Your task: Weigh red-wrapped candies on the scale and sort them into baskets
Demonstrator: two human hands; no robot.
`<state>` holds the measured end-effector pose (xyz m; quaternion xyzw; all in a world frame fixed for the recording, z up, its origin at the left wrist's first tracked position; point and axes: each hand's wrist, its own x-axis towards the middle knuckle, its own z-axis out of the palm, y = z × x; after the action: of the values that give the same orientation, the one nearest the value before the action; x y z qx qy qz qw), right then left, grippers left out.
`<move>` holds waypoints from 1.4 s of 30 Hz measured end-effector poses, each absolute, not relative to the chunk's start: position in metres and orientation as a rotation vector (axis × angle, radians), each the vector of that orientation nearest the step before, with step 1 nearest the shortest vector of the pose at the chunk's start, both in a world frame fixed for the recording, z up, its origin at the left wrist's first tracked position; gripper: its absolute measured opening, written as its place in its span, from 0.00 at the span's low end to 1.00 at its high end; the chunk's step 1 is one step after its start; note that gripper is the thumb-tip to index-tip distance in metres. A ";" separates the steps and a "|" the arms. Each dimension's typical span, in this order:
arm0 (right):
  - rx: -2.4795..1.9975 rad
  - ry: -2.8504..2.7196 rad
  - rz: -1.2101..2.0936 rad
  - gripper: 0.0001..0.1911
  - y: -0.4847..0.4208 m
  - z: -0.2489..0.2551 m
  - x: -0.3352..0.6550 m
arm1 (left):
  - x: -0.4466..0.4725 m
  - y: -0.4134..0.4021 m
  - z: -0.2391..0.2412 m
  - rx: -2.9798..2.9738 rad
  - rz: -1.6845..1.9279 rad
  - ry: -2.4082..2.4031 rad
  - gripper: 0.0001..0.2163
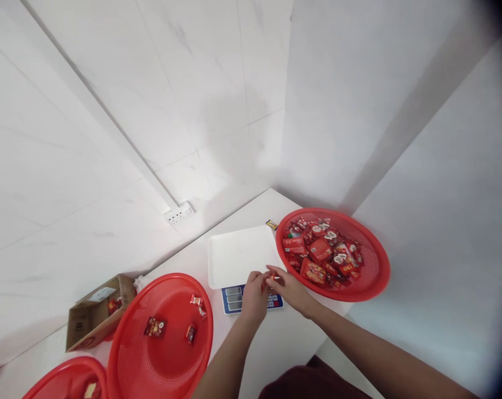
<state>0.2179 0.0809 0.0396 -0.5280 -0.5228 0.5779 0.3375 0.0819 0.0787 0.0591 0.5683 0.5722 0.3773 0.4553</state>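
Observation:
My left hand [254,296] and my right hand [290,289] meet over the front of a digital scale [234,299]. Both have their fingers closed on a small red-wrapped sweet [272,276], mostly hidden between the fingertips. Behind them lies the scale's white tray [240,255], with nothing on it. The blue keypad is partly covered by my hands. To the right, a red plastic basket [378,266] holds many red-wrapped packets [320,249]. At the left, another red basket [128,332] contains several small packets [155,327] spread apart.
An open cardboard box [84,327] with some red packets stands at the far left against the wall. A third red basket [46,382] is cut off at the bottom left. A small yellow packet [271,224] lies behind the tray. Walls border the white table [275,343].

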 end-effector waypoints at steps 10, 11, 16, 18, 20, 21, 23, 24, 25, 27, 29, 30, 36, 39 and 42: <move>-1.125 -0.697 2.023 0.22 0.067 0.065 0.224 | 0.058 0.036 0.059 0.340 1.180 1.100 0.21; -1.121 -0.689 2.026 0.22 0.066 0.065 0.224 | 0.057 0.034 0.060 0.337 1.186 1.080 0.22; -1.109 -0.701 1.958 0.23 0.064 0.060 0.223 | 0.061 0.029 0.064 0.319 1.187 1.033 0.22; -1.118 -0.695 1.926 0.22 0.063 0.059 0.223 | 0.063 0.028 0.066 0.327 1.173 1.017 0.21; -1.133 -0.679 1.899 0.22 0.062 0.059 0.223 | 0.064 0.027 0.069 0.337 1.165 1.004 0.21; -1.143 -0.677 1.887 0.22 0.061 0.059 0.222 | 0.065 0.027 0.070 0.341 1.162 0.999 0.21; -1.169 -0.703 1.867 0.22 0.058 0.060 0.219 | 0.066 0.025 0.072 0.353 1.138 0.997 0.20; -1.183 -0.738 1.864 0.21 0.056 0.061 0.217 | 0.066 0.024 0.073 0.367 1.112 0.998 0.19; -1.196 -0.790 1.868 0.20 0.053 0.062 0.215 | 0.068 0.023 0.073 0.388 1.077 1.003 0.19; -1.228 -0.932 1.892 0.17 0.049 0.063 0.211 | 0.070 0.019 0.071 0.446 0.999 1.041 0.17; -1.264 -1.089 1.929 0.15 0.045 0.064 0.209 | 0.070 0.015 0.067 0.515 0.943 1.102 0.16; -1.281 -1.153 1.947 0.14 0.044 0.065 0.209 | 0.068 0.013 0.065 0.545 0.933 1.138 0.16; -1.412 -1.323 1.874 0.16 0.055 0.065 0.223 | 0.012 0.016 0.065 0.656 1.073 1.442 0.16; -1.471 -1.355 1.744 0.16 0.066 0.060 0.238 | -0.034 0.021 0.068 0.795 1.123 1.729 0.17; -1.584 -1.457 1.450 0.15 0.076 0.049 0.257 | -0.064 0.020 0.061 1.058 0.954 2.149 0.23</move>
<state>0.2571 0.0761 0.0492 -0.5877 -0.5406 0.5381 0.2699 -0.0642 0.0201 0.0609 0.3941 0.8007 0.3555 0.2780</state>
